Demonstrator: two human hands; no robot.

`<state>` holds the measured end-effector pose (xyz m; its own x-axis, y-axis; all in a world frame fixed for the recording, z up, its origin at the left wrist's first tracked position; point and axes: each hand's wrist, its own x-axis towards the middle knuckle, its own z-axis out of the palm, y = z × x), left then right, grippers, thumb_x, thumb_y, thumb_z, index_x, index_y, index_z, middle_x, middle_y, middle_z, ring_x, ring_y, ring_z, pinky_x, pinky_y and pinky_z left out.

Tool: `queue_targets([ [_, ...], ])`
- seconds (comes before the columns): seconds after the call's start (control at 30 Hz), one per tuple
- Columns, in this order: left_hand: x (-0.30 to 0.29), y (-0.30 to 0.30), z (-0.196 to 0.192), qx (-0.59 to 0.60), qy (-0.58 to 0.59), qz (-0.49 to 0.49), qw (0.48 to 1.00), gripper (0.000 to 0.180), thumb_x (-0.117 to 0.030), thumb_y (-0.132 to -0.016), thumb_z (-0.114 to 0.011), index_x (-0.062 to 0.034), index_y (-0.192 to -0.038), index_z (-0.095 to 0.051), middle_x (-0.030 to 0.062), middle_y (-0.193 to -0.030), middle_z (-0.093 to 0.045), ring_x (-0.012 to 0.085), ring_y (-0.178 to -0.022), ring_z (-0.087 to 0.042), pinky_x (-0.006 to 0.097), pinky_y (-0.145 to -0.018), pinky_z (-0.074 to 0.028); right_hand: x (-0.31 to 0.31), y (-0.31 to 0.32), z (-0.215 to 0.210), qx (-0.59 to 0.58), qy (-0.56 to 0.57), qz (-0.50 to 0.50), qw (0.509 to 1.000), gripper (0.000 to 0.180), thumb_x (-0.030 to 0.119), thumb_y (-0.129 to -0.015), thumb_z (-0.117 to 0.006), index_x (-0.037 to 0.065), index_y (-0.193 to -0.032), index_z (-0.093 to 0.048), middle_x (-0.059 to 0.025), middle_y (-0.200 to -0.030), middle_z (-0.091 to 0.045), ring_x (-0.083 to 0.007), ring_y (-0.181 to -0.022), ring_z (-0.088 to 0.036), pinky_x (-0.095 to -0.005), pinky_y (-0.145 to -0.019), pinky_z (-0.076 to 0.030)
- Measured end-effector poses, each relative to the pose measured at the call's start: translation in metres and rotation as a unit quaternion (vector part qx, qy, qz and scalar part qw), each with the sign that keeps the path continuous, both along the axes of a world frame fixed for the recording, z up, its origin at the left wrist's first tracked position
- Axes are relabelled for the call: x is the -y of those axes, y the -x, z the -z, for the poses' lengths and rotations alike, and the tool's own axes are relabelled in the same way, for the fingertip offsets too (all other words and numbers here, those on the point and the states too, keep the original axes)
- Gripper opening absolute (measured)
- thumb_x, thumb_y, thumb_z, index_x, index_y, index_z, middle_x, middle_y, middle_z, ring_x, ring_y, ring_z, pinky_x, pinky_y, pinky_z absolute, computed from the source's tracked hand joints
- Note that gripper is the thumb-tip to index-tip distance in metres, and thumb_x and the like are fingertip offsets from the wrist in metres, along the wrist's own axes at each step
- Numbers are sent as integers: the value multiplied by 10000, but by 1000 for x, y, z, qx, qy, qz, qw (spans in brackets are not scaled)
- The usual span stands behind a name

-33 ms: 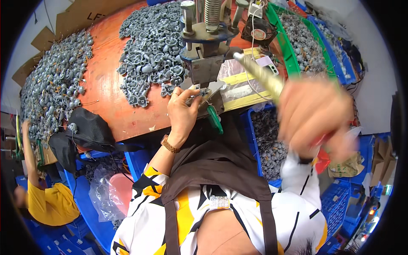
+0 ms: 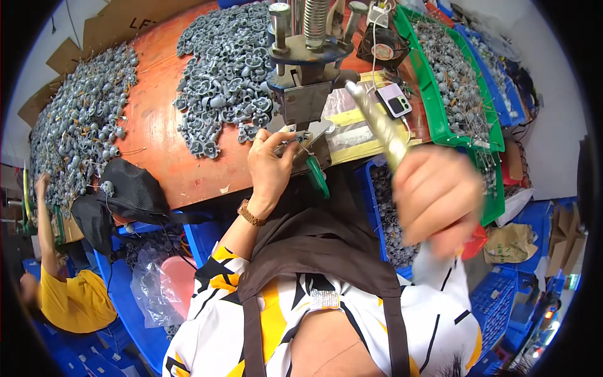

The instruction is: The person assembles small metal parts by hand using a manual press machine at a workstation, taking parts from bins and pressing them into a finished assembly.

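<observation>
A worker in a brown apron stood at a small bench press, both hands busy. The right hand (image 2: pixel 436 201), blurred and nearest the camera, had its grip wrapped around the press lever (image 2: pixel 380 125), a long, dull metal bar that rose from the fist toward the machine; it looked stiff and heavy, best taken low on the shaft where the fist sat. Beyond and to the left of that grip, the left hand (image 2: pixel 270 166), with a beaded bracelet at the wrist, pinched a small grey metal part (image 2: pixel 290 146) narrowly between thumb and fingertips at the foot of the press (image 2: pixel 304 94). The part appeared light, hard and rigid, a thing to be held by its edges, and small enough to slip from the fingers. A green-handled tool (image 2: pixel 317 177) hung just below that grip. Under the right forearm, a blue crate (image 2: pixel 367 188) held more grey parts. Farther out from the left grip, loose grey parts (image 2: pixel 220 69) lay heaped on the orange bench (image 2: pixel 157 138), with a second heap (image 2: pixel 75 125) well off to the left. Beyond the lever, a long green tray (image 2: pixel 427 81) was filled with similar grey pieces, and a blue tray (image 2: pixel 496 75) lay behind it. A person in yellow (image 2: pixel 69 295) worked at far left.
</observation>
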<state>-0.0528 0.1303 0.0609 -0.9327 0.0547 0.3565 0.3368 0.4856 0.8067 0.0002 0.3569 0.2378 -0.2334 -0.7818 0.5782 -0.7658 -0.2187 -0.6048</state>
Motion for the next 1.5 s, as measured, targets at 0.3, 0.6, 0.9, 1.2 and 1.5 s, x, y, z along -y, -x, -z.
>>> queue_targets([
  [0.3,15,-15,4,-120,63,-3,991,175,-82,-774,-697,-18,-936,-679,106,-798,-592,212,-639,-564,315,-562,-414,22,-68,49,-46,57,351,934,315,305,-829,-665,84,-609,-624,8,-551,-563,-145,-488,-518,-403,-717,-449],
  [0.6,7,-42,-28,146,12,222,964,186,-134,-908,-567,17,-875,-670,65,-605,-607,122,-531,-544,277,-500,-394,16,62,-62,10,293,423,858,307,285,-909,-583,-17,-912,-638,-65,-725,-626,-126,-639,-591,-234,-618,-476],
  [0.9,71,-41,-47,285,-422,357,783,258,-229,-923,-571,19,-961,-633,134,-952,-636,203,-835,-605,308,-734,-498,-45,97,77,42,186,594,781,230,140,-886,-627,-28,-1042,-637,-39,-905,-684,-65,-805,-608,-213,-701,-483],
  [1.2,331,153,-127,-157,-448,-166,864,429,-259,-969,-466,9,-1303,-442,148,-1238,-529,259,-1131,-511,410,-970,-419,-145,63,132,217,198,676,676,172,119,-894,-610,-27,-965,-667,-73,-860,-683,-99,-765,-627,-237,-696,-503],
  [1.5,124,30,32,-125,132,-103,978,272,-94,-824,-689,6,-1071,-634,103,-1006,-597,177,-790,-578,278,-664,-476,-275,98,149,-41,-140,908,394,180,241,-808,-649,100,-900,-711,-142,-822,-682,-318,-774,-659,-420,-689,-520],
])
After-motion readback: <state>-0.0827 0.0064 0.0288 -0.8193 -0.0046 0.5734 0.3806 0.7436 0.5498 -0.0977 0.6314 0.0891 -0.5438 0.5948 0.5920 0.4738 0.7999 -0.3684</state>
